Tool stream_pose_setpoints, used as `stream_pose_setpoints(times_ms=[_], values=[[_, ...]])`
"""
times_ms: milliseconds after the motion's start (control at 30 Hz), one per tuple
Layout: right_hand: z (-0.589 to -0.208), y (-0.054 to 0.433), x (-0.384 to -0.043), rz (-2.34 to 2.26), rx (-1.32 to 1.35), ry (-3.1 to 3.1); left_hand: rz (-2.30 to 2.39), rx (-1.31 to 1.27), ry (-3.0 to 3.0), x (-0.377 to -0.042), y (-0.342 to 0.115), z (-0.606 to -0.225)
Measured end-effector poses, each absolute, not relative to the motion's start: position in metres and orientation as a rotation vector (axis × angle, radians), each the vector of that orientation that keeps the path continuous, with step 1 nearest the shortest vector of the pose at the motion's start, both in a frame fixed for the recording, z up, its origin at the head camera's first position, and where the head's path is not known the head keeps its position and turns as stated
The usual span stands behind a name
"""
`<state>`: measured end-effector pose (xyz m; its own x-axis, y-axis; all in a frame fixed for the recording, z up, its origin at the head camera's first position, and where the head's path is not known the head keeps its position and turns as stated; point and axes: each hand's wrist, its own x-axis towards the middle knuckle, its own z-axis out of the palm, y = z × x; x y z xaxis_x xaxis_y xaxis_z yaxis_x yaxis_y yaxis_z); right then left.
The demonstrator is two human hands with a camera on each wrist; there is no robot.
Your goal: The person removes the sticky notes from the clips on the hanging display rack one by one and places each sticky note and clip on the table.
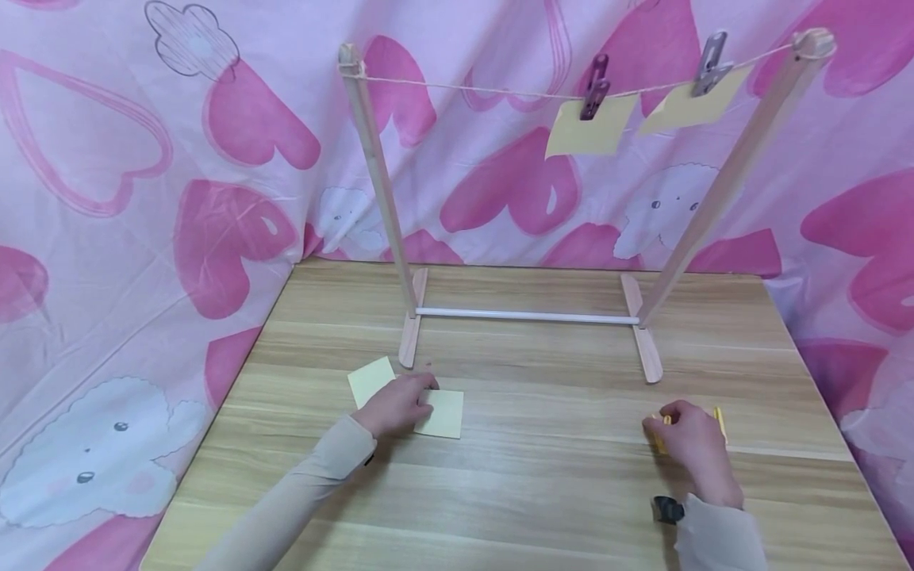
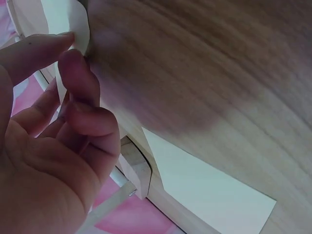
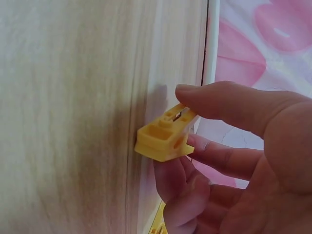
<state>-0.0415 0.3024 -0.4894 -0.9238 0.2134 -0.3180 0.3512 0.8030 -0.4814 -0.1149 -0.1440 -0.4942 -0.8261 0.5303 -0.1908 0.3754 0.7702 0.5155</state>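
On table (image 1: 543,484) — L hand (image 1: 398,403) fingers pinching pale note (image 1: 446,415), 2nd note (image 1: 370,381) beside; R hand (image 1: 693,438) fingers pinching yellow clip (image 3: 163,139) — spare clip (image 1: 720,423) nearby.

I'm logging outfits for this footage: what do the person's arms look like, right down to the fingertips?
Long, plain, pale greyish sleeves cover both arms, the left sleeve and right sleeve alike. A small black object sits at the right wrist; only a dark sliver shows at the left. Left grip and right grip wear no gloves.
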Motion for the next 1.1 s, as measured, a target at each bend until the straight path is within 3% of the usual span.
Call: stream_pose_setpoints(times_ms=[1100], values=[[-0.475,0.303,-0.044,-0.786,0.550,2.644,0.643,0.770,2.698,-0.119,-0.145,-0.487]])
